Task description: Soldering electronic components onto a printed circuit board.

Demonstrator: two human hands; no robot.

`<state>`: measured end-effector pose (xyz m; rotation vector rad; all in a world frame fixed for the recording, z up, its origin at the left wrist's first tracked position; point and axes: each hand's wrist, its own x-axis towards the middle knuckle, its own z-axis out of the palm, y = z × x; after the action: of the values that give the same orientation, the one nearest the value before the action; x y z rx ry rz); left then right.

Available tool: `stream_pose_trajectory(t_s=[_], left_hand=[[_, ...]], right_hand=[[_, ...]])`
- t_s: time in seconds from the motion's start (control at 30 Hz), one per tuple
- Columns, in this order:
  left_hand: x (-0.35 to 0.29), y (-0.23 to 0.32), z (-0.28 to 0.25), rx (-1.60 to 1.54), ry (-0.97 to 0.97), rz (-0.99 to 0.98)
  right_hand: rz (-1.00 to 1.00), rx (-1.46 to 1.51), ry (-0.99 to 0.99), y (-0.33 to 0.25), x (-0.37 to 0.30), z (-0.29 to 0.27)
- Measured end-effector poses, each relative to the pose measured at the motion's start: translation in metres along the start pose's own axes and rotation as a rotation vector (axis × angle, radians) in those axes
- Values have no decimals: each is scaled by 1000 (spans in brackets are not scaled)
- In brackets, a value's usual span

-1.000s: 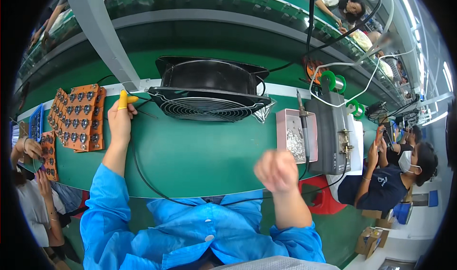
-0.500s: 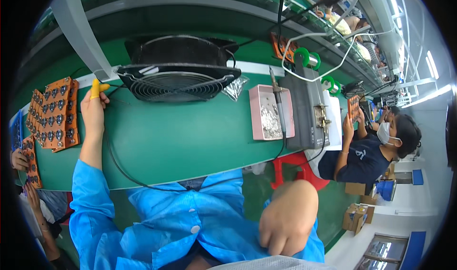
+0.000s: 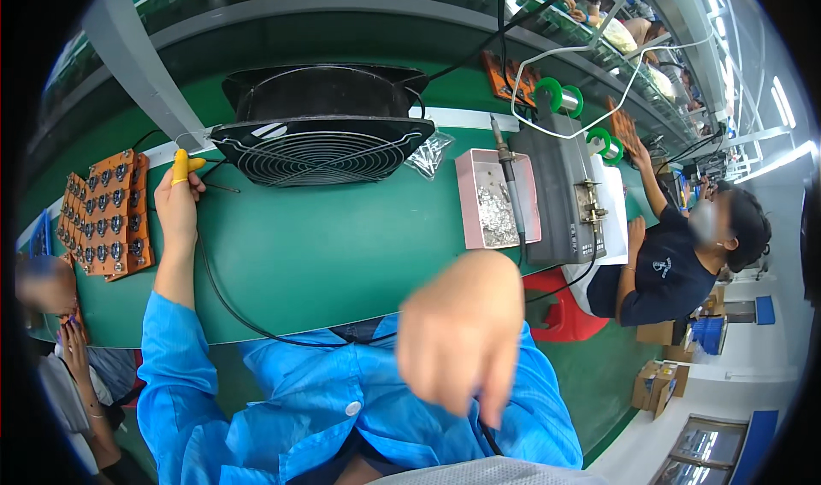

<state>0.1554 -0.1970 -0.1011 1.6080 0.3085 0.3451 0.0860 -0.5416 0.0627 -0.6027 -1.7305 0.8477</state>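
My left hand, with yellow finger cots on it, rests on the green table near the foot of a grey post. Its fingers are pinched together; thin dark ends show beside them, too small to name. Below that hand, a black cable runs down and across my lap. My right hand is raised in front of my blue jacket, smeared by motion, its fingers pointing down. A dark strip shows just under its fingertips; whether they hold it is hidden. To the left of my left hand lie stacked orange boards with round dark parts.
A black fan stands at the back. On the right are a pink box of small metal parts, a soldering iron, a dark grey station and green solder spools. Co-workers sit at both sides.
My right hand has moved up and left, away from my lap's right side. My left hand keeps its place by the post. The right co-worker has reached farther forward with the orange board.
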Motion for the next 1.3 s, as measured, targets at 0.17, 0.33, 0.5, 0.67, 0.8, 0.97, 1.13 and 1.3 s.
stream_pose_trajectory(t_s=[0.17, 0.33, 0.5, 0.67, 0.8, 0.97, 1.13, 1.3], left_hand=[[7, -9, -6, 59, -24, 3], [8, -6, -6, 101, -24, 15], [16, -27, -18, 146, -91, 98], [24, -33, -13, 227, -116, 194], [30, -42, -5, 300, -121, 330], [29, -42, -3, 152, -67, 225], [43, -51, -5, 186, -70, 361], [41, -45, 1, 296, -18, 379]], right_hand=[[702, 242, 214, 73, -14, -28], [861, 215, 444, 151, -37, -35], [924, 346, 615, 156, -41, -39], [859, 28, 646, 159, -29, -20], [753, -344, 728, 172, -29, -1], [675, -824, 855, 187, -30, 25], [519, -1385, 827, 196, -32, 49], [620, -1465, 784, 195, -36, 62]])
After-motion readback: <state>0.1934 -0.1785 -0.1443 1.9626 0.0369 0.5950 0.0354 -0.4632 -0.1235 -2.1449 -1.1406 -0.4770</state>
